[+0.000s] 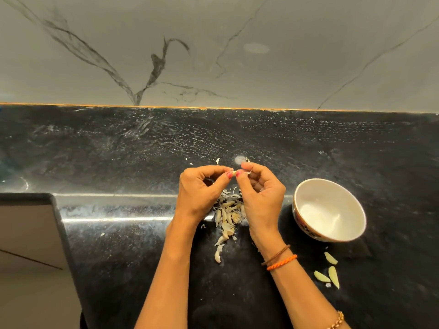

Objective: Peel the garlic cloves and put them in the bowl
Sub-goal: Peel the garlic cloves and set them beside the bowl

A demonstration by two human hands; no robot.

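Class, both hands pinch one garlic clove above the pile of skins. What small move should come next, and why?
Probably pull the skin off: the left hand and right hand pinch the clove at opposite ends, skin seemingly still clinging, and the bowl looks empty.

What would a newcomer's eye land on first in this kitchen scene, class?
First, the two hands raised over the middle of the black counter, the left hand and right hand pinching one small garlic clove between their fingertips. Below them lies a pale heap of garlic skins. To the right stands a white bowl, and nearer the person, three peeled cloves lie on the counter.
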